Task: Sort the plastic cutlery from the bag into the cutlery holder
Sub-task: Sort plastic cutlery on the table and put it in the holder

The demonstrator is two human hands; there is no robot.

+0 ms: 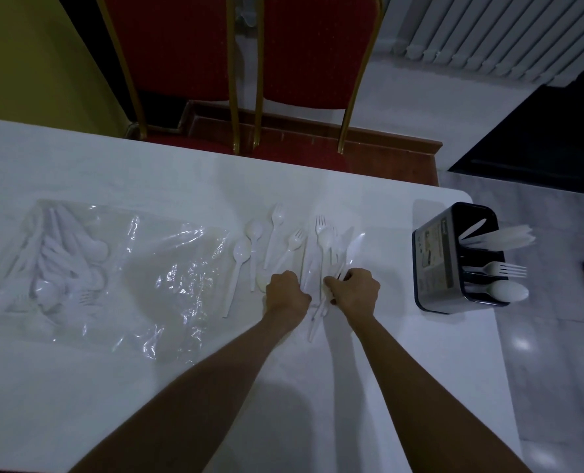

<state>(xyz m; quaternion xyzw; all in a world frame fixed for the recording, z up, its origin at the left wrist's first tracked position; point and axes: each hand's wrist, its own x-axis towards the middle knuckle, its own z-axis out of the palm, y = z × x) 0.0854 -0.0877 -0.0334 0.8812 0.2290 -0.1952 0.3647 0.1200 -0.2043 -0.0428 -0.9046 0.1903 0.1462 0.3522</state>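
Several white plastic spoons (253, 233), forks (294, 241) and knives (353, 249) lie spread on the white table (147, 172) in the middle. My left hand (287, 291) is curled over the handles at their near ends, with a spoon bowl showing at its left edge. My right hand (353, 291) is closed around white cutlery handles (339, 273) that stick out above and below the fist. A clear plastic bag (113, 268) at the left holds several more white pieces. The black cutlery holder (454, 257) stands at the right, with knives, forks and a spoon in separate compartments.
Two red chairs (304, 80) with gold frames stand beyond the table's far edge. The holder sits close to the table's right corner, with pale floor beyond. A white radiator (505, 39) is on the far wall.
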